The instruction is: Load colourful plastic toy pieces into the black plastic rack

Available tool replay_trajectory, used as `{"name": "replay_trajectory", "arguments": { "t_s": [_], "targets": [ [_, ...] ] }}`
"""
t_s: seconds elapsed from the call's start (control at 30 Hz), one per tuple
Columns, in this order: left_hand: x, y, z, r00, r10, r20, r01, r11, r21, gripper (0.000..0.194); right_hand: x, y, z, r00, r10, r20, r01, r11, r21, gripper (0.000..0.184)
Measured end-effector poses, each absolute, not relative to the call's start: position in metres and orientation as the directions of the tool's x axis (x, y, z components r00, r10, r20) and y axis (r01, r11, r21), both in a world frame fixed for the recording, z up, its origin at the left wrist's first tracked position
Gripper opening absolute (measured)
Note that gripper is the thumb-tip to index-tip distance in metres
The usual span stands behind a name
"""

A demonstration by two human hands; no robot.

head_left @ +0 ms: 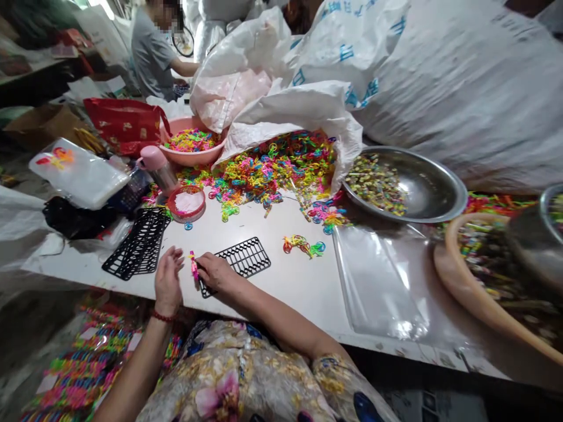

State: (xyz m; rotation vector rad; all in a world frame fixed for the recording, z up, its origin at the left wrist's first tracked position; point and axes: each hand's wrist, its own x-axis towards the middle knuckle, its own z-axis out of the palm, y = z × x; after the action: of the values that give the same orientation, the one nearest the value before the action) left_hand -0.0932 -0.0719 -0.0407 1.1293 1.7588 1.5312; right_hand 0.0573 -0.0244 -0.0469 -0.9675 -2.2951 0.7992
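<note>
My right hand pinches a small pink plastic piece at the near end of a black plastic grid tray on the white table. My left hand hovers just left of the pink piece, fingers bent and apart, holding nothing that I can see. A small cluster of coloured plastic rings lies right of the grid. A big heap of coloured rings spills from a white sack behind.
A stack of black grids lies at left beside a small red basket. A pink basin, a steel bowl, clear bags and a tan basin ring the table. Another person sits at the back.
</note>
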Motion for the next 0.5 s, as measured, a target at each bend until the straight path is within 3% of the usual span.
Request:
{"name": "replay_trajectory", "arguments": {
  "t_s": [0.1, 0.2, 0.3, 0.37, 0.43, 0.5],
  "targets": [
    [-0.092, -0.097, -0.051, -0.634, 0.760, 0.143, 0.269, 0.043, 0.962, 0.042, 0.091, -0.020, -0.039, -0.548, 0.788, 0.282, 0.444, 0.560, -0.699, 0.033],
    [-0.095, -0.119, -0.059, -0.546, 0.796, 0.263, 0.455, 0.018, 0.890, 0.039, 0.161, -0.018, -0.037, -0.336, 0.879, 0.339, 0.569, 0.476, -0.670, 0.030],
    [-0.100, -0.133, -0.059, -0.252, 0.813, 0.525, 0.723, -0.202, 0.660, 0.022, 0.246, -0.020, -0.044, -0.128, 0.912, 0.390, 0.791, 0.331, -0.514, 0.026],
    [-0.098, -0.137, -0.054, 0.046, 0.764, 0.643, 0.770, -0.437, 0.465, 0.021, 0.292, -0.022, -0.052, 0.000, 0.905, 0.426, 0.897, 0.188, -0.399, 0.029],
    [-0.087, -0.135, -0.048, 0.280, 0.722, 0.632, 0.722, -0.592, 0.358, 0.031, 0.317, -0.026, -0.061, 0.058, 0.901, 0.429, 0.947, 0.086, -0.309, 0.032],
    [-0.069, -0.130, -0.047, 0.397, 0.744, 0.538, 0.707, -0.622, 0.337, 0.039, 0.320, -0.028, -0.069, 0.026, 0.924, 0.381, 0.966, 0.075, -0.249, 0.034]
  ]
}}
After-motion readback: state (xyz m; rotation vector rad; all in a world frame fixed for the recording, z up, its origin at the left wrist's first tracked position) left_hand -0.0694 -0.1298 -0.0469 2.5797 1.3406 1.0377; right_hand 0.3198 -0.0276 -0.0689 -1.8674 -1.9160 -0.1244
